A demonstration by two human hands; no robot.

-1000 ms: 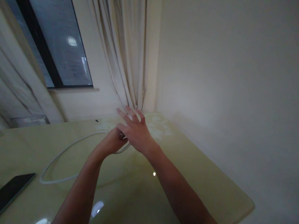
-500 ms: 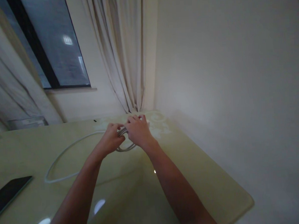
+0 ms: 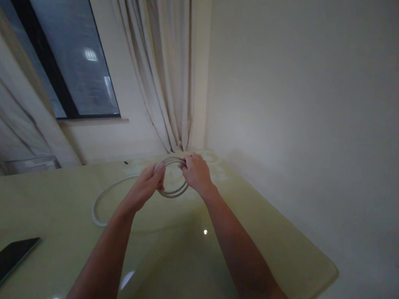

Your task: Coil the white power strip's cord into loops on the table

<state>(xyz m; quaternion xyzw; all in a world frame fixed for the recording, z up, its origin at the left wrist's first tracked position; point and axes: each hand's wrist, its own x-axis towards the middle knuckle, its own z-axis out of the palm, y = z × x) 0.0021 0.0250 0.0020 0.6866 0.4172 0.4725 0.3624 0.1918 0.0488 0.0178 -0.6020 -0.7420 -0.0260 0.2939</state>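
Observation:
A pale grey cable (image 3: 174, 194) is wound into a round coil of a few turns, held up over the far part of the table. My left hand (image 3: 150, 181) grips the coil's left side, thumb on top of the strands. On the opposite side my right hand (image 3: 197, 171) has its fingers closed around the strands. From the left hand a loose length of the same cable curves out over the table to the left and passes behind my left forearm. Both ends of the cable are hidden or too small to make out.
The glossy yellow-green table (image 3: 257, 235) ends at a rounded corner on the right, near the bare wall (image 3: 305, 117). A dark flat tablet-like thing (image 3: 14, 259) lies at the left. A tiny black object (image 3: 126, 162) sits by the far edge, below the window and curtains (image 3: 168, 71).
The loose loop on the left has shrunk as cable was drawn in. My right hand has moved right, away from my left hand, and the coil between them now shows as a wider ring.

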